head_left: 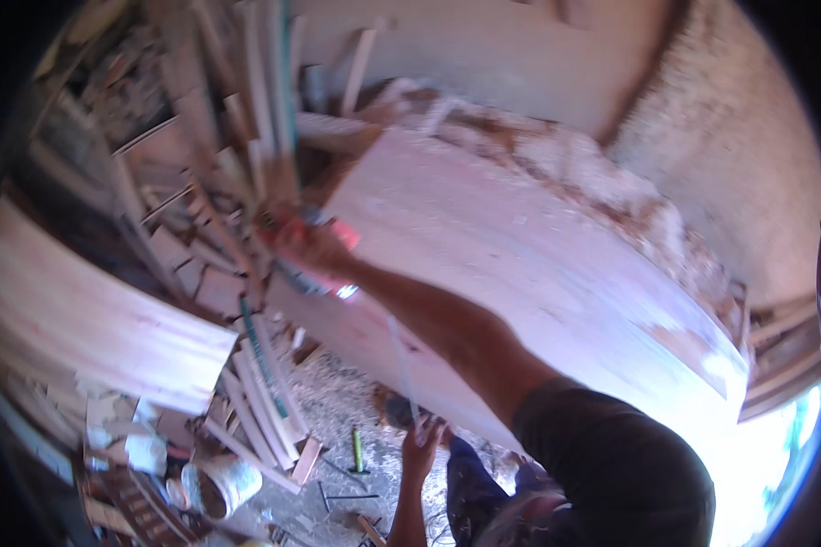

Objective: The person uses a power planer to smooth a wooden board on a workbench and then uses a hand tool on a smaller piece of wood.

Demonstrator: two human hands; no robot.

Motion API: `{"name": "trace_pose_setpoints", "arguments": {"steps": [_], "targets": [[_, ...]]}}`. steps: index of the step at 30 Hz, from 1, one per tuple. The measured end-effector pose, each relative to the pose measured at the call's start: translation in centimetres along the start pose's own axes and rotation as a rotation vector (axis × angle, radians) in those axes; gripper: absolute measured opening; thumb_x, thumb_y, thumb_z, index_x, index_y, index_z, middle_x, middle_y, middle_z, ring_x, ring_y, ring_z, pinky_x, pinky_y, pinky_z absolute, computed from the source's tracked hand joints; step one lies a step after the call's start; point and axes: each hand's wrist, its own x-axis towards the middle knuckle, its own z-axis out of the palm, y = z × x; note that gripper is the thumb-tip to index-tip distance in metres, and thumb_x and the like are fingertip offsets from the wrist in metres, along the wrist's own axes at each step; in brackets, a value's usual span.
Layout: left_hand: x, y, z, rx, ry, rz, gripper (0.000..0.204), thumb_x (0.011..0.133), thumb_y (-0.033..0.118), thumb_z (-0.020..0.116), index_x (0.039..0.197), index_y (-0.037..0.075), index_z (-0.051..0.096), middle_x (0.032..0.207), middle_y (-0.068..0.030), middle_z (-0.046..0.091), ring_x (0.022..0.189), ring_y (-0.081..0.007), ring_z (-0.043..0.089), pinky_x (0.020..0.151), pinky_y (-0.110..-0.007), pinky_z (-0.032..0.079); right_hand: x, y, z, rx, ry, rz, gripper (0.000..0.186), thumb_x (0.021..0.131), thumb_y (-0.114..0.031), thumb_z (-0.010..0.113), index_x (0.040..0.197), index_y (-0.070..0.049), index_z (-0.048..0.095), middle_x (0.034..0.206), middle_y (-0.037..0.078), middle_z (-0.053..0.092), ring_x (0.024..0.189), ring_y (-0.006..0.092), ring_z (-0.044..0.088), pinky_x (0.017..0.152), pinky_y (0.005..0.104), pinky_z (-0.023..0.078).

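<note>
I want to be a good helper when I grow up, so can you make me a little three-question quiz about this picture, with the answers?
1. Which hand is on the red tool, the left or the right?
2. True or false: in the picture, the white bucket is to the left of the green-handled tool.
3. Pick a letter. The sleeve in the lower right of the picture is:
A) bright yellow
B) dark
C) white

Key:
1. The right hand.
2. True.
3. B.
</note>
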Motion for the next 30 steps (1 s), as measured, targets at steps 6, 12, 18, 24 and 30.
{"name": "trace_pose_setpoints", "arguments": {"steps": [6, 12, 18, 24, 30], "targets": [[-14.3, -7.0, -2.6, 0.616, 0.244, 0.041, 0.032, 0.103, 0.023, 0.054, 0.107, -0.003, 0.071, 0.093, -0.0166, 0.071, 0.077, -0.0281, 0.066, 0.067, -0.04, 0.054, -24.6, -0.1, -7.9, 0.545, 0.03, 0.115, 0.04, 0.1, -0.042, 0.051, 0.114, -0.008, 0.065, 0.09, 0.016, 0.071, 0.084, 0.0255, 0.071, 0.08, 0.0426, 0.054], [-17.5, -2.1, 2.9, 0.799, 0.091, 0.329, 0.032, 0.104, 0.021, 0.05, 0.117, -0.003, 0.068, 0.105, -0.021, 0.069, 0.098, -0.0371, 0.066, 0.086, -0.046, 0.052, -50.7, -2.7, -22.8, 0.797, 0.029, 0.576, 0.04, 0.1, -0.046, 0.053, 0.114, -0.011, 0.066, 0.085, 0.006, 0.069, 0.08, 0.019, 0.068, 0.076, 0.0368, 0.054], [-15.6, 0.3, 18.7, 0.959, -0.109, 0.605, 0.04, 0.107, 0.026, 0.047, 0.13, -0.004, 0.061, 0.13, -0.0239, 0.061, 0.124, -0.0406, 0.057, 0.109, -0.049, 0.042, -68.9, -0.9, -33.3, 0.614, 0.104, 0.659, 0.054, 0.099, -0.054, 0.058, 0.125, -0.007, 0.062, 0.088, 0.008, 0.07, 0.081, 0.0193, 0.069, 0.073, 0.0372, 0.053], [-15.9, -3.3, 35.9, 1.306, -0.397, 0.965, 0.061, 0.105, 0.037, 0.051, 0.15, -0.002, 0.042, 0.155, -0.0255, 0.042, 0.144, -0.0416, 0.04, 0.12, -0.053, 0.03, -84.0, 0.8, -40.9, 0.523, 0.414, 0.77, 0.062, 0.098, -0.059, 0.055, 0.124, -0.003, 0.061, 0.079, 0.011, 0.068, 0.074, 0.0248, 0.07, 0.067, 0.039, 0.053], [-21.1, -6.7, 48.1, 1.312, -0.552, 0.952, 0.077, 0.096, 0.039, 0.063, 0.154, -0.002, 0.033, 0.158, -0.027, 0.036, 0.147, -0.0428, 0.035, 0.12, -0.06, 0.024, -95.9, 1.6, -45.7, 0.568, 0.604, 0.865, 0.061, 0.099, -0.055, 0.054, 0.118, 0.002, 0.063, 0.076, 0.007, 0.068, 0.063, 0.0131, 0.066, 0.054, 0.0296, 0.051]]}}
